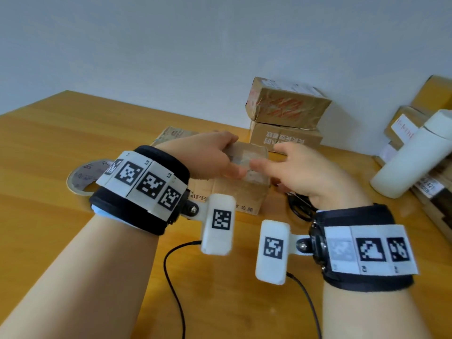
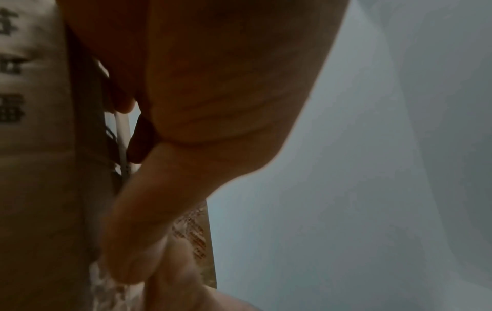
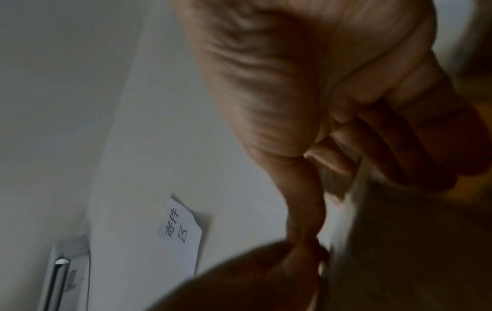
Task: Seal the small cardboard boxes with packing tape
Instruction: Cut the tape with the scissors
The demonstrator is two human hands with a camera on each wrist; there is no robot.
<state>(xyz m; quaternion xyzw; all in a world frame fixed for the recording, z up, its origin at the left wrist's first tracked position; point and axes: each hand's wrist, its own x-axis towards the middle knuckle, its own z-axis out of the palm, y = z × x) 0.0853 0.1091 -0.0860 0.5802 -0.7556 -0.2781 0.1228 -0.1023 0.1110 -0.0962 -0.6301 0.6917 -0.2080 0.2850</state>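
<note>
Gripping the small cardboard box (image 1: pixel 247 177) from its left end, the person's left hand (image 1: pixel 208 155) has its fingers curled over the top edge and its thumb down on the near side. The box sits on the wooden table (image 1: pixel 61 143) between both hands, a strip of clear tape (image 1: pixel 244 162) shining across its top and printed lettering on its front face. From the left wrist view the thumb (image 2: pixel 149 221) presses against the box's taped face (image 2: pixel 34 147).

Close on the other side, the right hand (image 1: pixel 308 172) is at the box's right end with its fingers loosely spread and partly bent; the index finger (image 1: pixel 261 165) reaches onto the taped top. Whether it has hold of anything I cannot tell, since that view is blurred.

A roll of packing tape (image 1: pixel 80 176) lies flat on the table to the left, partly hidden behind the left wristband (image 1: pixel 144 184). Behind the box, two taped parcels (image 1: pixel 286 118) are stacked one on the other against the wall. A white bottle (image 1: pixel 413 155) leans at the right, with more boxes (image 1: pixel 406 123) piled behind it. Black scissors (image 1: pixel 297 204) lie under the right hand. A paper note (image 3: pixel 181 235) hangs on the wall.
</note>
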